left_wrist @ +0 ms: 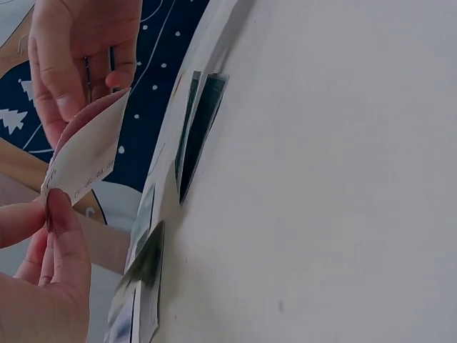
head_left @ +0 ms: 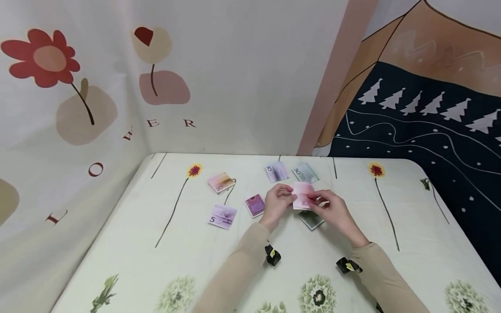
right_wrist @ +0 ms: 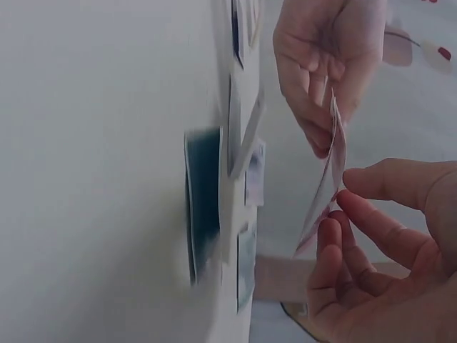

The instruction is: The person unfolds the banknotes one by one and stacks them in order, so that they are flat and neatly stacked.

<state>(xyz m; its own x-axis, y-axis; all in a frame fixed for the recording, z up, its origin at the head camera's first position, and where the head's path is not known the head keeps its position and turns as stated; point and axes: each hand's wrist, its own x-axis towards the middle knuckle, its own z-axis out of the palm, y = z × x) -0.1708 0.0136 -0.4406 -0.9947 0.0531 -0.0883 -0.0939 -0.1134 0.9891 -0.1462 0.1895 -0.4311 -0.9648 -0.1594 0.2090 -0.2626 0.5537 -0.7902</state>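
Observation:
A pink banknote [head_left: 302, 189] is held up between both hands above the table. My left hand [head_left: 276, 204] pinches its left edge between thumb and fingers. On the other side, my right hand [head_left: 333, 209] pinches the lower right part. The right wrist view shows the pink note [right_wrist: 330, 168] bent, its layers slightly parted at the top. Under the hands lies a dark green folded note [head_left: 312, 220], partly covered. A dark purple folded note [head_left: 255, 205] lies just left of the left hand.
Behind the hands lie a note marked 10 [head_left: 276, 171] and a greenish note marked 50 [head_left: 305, 173]. To the left are an orange note [head_left: 220, 183] and a purple note marked 5 [head_left: 222, 216]. A flower-printed cloth [head_left: 156, 269] covers the table; printed curtains [head_left: 242, 87] hang behind.

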